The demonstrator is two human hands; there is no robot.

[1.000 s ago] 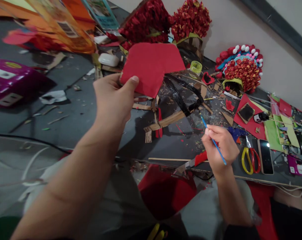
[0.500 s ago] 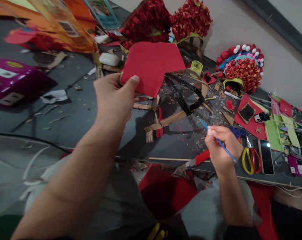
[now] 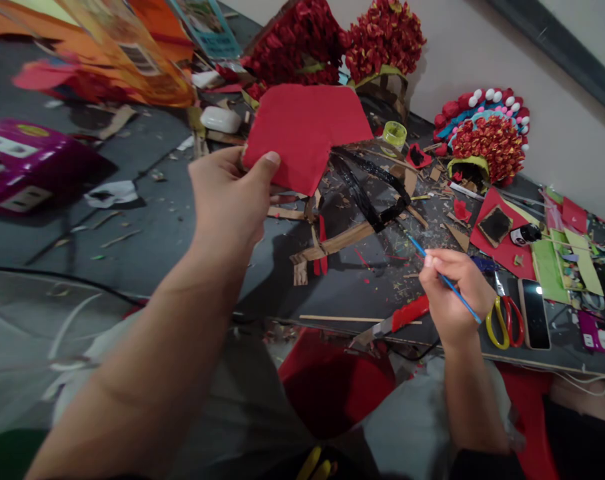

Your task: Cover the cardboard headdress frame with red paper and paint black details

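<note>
My left hand (image 3: 232,190) grips a stiff red sheet (image 3: 307,130) by its lower left edge, thumb on top. Attached at or overlapping the sheet's lower right is a black-coated loop (image 3: 369,193); how they join I cannot make out. My right hand (image 3: 457,290) pinches a thin blue paintbrush (image 3: 447,283), its tip pointing up-left, close to the loop's lower corner. Whether tip and loop touch is unclear. Below the loop lies a brown cardboard strip (image 3: 339,241) with a red strip across it.
Near the table's front edge are a red-handled cutter (image 3: 407,315), scissors (image 3: 505,320) and a phone (image 3: 535,313). A small yellow jar (image 3: 394,135) stands behind the loop. Red petal-covered pieces (image 3: 385,40) line the wall. A purple device (image 3: 37,163) sits left.
My right hand has shifted slightly right with the paintbrush, its tip moving right and a little up. My left hand and the red sheet stay nearly in place.
</note>
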